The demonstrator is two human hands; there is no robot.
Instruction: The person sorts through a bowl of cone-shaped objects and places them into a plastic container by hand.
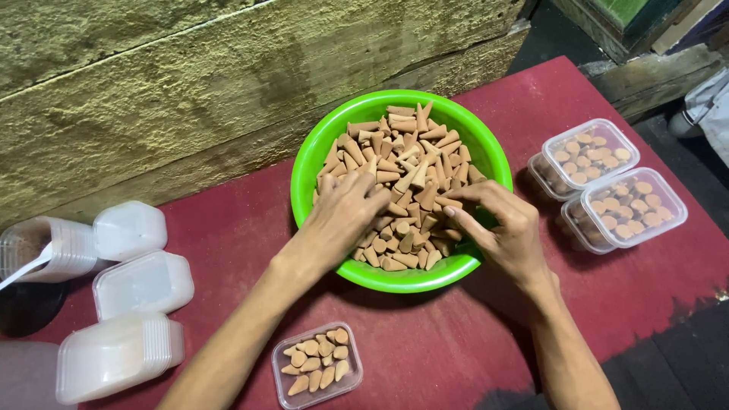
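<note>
Both hands dig into terracotta-coloured cone-shaped incense pieces (402, 182) heaped in a round green plastic bowl (307, 163); left hand (345, 212) fingers curl over several, right hand (505, 228) fingers pinch some for gathering.

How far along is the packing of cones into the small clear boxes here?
Done: two closed full boxes at right. In hand: both the left hand and right hand dig in the green bowl; the open box is part-filled. Left: many cones, stacked empty boxes.

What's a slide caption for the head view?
Both hands, left hand and right hand, dig into tan cones heaped in a green bowl on a red table.
</note>
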